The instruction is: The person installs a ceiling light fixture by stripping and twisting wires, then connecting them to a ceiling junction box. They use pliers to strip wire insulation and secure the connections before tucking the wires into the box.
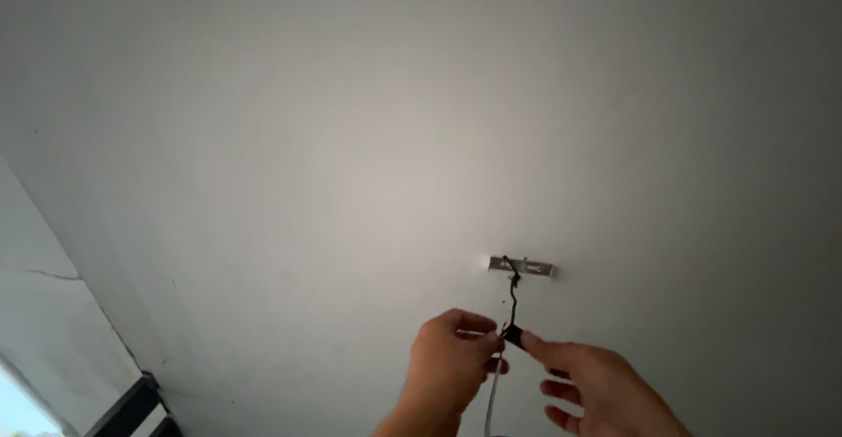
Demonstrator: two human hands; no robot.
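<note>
A small metal bracket (521,267) is fixed to the white ceiling (368,139). A thin dark wire (510,298) hangs down from the bracket. My left hand (449,368) pinches the wire's lower end, where a dark taped joint (514,336) sits. My right hand (596,386) holds the same joint from the right with thumb and forefinger. A pale cable (492,397) runs down from the joint between my two hands.
A white wall (44,314) meets the ceiling at the left, with a thin crack across it. A dark window frame (132,406) shows at the bottom left corner.
</note>
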